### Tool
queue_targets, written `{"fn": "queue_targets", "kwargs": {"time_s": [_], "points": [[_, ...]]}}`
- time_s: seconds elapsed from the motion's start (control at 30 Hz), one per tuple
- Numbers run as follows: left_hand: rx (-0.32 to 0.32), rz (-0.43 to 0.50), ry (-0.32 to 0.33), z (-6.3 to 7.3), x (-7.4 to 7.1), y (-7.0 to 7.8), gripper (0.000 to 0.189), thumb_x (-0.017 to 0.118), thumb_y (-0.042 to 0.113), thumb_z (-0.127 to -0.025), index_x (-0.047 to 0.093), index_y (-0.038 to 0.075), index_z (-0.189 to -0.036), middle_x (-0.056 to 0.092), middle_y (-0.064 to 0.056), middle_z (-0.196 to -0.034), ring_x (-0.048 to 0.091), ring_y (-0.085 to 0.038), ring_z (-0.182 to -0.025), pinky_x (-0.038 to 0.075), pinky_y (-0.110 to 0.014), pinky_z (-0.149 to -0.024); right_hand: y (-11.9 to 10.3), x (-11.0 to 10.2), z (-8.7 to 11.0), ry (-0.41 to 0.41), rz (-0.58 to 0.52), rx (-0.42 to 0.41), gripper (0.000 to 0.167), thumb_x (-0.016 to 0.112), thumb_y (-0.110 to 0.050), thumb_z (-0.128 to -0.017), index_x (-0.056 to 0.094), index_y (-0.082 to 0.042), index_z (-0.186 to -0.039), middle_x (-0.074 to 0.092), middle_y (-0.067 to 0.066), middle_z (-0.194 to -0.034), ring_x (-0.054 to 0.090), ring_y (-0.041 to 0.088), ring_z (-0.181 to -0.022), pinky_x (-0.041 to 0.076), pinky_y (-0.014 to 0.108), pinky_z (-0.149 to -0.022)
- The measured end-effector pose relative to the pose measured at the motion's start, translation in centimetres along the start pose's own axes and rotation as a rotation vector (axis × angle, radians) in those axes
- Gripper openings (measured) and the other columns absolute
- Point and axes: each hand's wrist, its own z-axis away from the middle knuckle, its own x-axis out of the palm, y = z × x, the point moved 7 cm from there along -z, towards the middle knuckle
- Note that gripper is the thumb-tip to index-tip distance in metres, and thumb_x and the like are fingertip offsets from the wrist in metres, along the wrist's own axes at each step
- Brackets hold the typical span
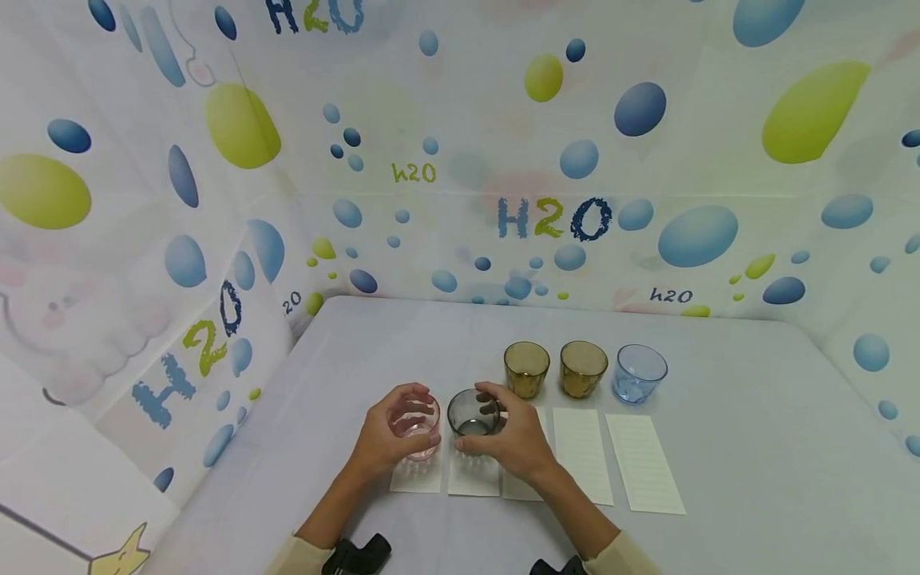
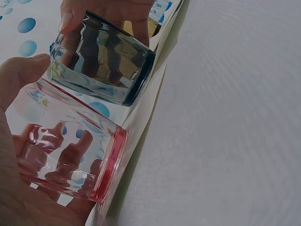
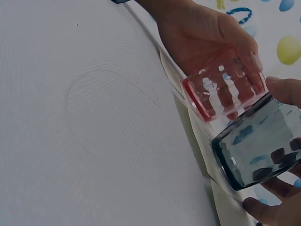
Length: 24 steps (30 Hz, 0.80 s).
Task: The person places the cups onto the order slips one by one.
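My left hand [image 1: 377, 439] is curled round a clear pink glass tumbler [image 2: 110, 165], thumb at the near side and fingers behind it. Beside it, my right hand [image 1: 523, 439] holds a smoky grey tumbler [image 3: 254, 141] between thumb and fingers. Both tumblers stand upright, side by side, at the two leftmost paper cards. A white card [image 1: 415, 481] shows under the pink tumbler and another card [image 1: 474, 479] under the grey one. Part of a third card [image 1: 519, 489] is hidden by my right hand.
Two amber tumblers [image 1: 527, 379] and a light blue tumbler [image 1: 638, 383] stand in a row behind the cards. Two more cards [image 1: 645, 463] lie to the right on the white table [image 1: 747, 447]. A printed curtain [image 1: 460, 104] hangs behind and at the left.
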Motion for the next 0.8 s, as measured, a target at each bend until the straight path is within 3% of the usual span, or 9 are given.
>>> {"fn": "queue_targets", "kwargs": {"time_s": [0.53,0.8], "points": [[-0.011,0.006,0.002,0.2,0.0,0.2,0.067,0.085,0.001,-0.075,0.052,-0.005,-0.134,0.064,-0.017,-0.122,0.062,-0.038,-0.114,0.055,-0.043,-0.099,-0.5,-0.1,0.3,-0.084,0.063,0.005,0.090,0.091,-0.030,-0.075,0.046,-0.015,-0.151,0.058,0.011,-0.141,0.055,0.028,-0.130,0.048,0.052,-0.106],[0.001,-0.004,0.005,0.0,0.0,0.0,0.066,0.085,0.003,-0.077,0.053,-0.003,-0.134,0.065,-0.015,-0.122,0.063,-0.036,-0.114,0.056,-0.041,-0.099,-1.8,-1.1,-0.3,-0.075,0.121,-0.054,0.090,0.087,-0.036,-0.080,0.042,-0.007,-0.152,0.050,0.015,-0.151,0.047,0.033,-0.140,0.044,0.054,-0.111]]}}
